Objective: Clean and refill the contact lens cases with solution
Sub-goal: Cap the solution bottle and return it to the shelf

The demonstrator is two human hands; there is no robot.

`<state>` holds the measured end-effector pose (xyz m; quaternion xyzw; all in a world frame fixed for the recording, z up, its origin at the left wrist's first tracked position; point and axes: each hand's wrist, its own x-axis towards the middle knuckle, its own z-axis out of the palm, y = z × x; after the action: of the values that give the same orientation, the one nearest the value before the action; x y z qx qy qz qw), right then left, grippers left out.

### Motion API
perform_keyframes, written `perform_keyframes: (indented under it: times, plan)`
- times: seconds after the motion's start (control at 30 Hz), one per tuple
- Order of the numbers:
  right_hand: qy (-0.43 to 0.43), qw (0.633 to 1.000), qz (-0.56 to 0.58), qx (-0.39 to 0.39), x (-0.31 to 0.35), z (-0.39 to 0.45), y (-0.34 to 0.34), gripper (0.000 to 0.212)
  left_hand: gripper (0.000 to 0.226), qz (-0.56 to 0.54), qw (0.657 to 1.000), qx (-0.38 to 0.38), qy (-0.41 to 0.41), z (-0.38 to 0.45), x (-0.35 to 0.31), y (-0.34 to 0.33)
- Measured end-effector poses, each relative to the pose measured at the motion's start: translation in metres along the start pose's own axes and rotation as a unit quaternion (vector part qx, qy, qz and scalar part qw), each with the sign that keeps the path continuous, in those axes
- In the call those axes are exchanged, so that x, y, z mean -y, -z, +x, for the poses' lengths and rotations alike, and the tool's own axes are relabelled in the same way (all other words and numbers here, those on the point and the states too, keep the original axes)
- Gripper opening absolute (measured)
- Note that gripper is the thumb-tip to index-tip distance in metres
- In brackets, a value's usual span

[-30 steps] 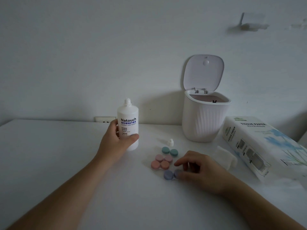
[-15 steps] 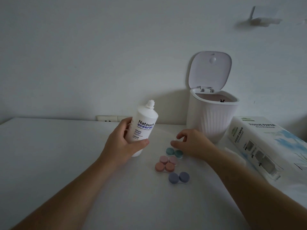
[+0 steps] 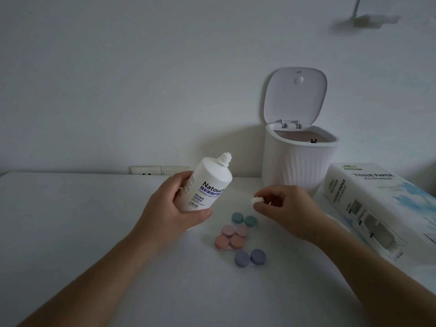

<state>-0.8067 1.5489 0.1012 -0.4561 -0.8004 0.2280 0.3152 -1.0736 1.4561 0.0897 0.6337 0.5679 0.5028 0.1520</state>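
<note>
Solution bottle of white plastic with blue lettering [image 3: 207, 185] sits in your left hand [image 3: 169, 208], fingers and thumb wrapped round its lower body, lifted off the white counter [image 3: 70, 232]. Its long axis leans up and to the right, so the bare threaded nozzle [image 3: 225, 159] points toward the open white ribbed bin [image 3: 297, 161]. Your right hand [image 3: 285, 206] is the nearer one to that nozzle: it pinches the small white cap [image 3: 257, 199] between thumb and fingertips, just right of and below the bottle's shoulder. Judging from this, the cap must travel up and left to meet the nozzle, along the bottle's tilt. Below both hands, on the counter, lie the closed round cases: the teal pair [image 3: 244, 220], the pink and coral four [image 3: 231, 237], the purple pair [image 3: 250, 257]. A tissue paper box [image 3: 377, 208] lies at the right
</note>
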Motion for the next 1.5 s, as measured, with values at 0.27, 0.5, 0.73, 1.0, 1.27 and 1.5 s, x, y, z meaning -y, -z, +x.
perform_keyframes:
  times: [0.27,0.5,0.73,1.0,1.27,1.5]
  plan:
    - [0.015,0.945,0.322,-0.056,0.017,-0.018,0.018,0.018,0.072,0.046,0.997,0.014,-0.053,-0.006,-0.005,0.001]
    - [0.059,0.93,0.359,-0.046,0.03,-0.026,0.02,0.018,0.072,0.102,0.988,0.051,-0.1,-0.006,-0.008,0.002]
    - [0.078,0.945,0.319,-0.016,0.029,-0.027,0.017,0.025,0.073,0.129,0.982,0.065,-0.121,-0.007,-0.007,0.003]
    - [0.147,0.974,0.173,-0.009,0.023,-0.026,0.014,0.024,0.075,0.147,0.979,0.066,-0.126,-0.008,-0.006,0.004]
    - [0.123,0.986,0.103,-0.041,0.026,-0.027,0.013,0.028,0.076,0.161,0.976,0.07,-0.129,-0.01,-0.008,0.004]
    - [0.118,0.991,0.043,-0.039,0.025,-0.025,0.011,0.075,0.072,0.159,0.974,0.079,-0.142,-0.011,-0.013,0.001]
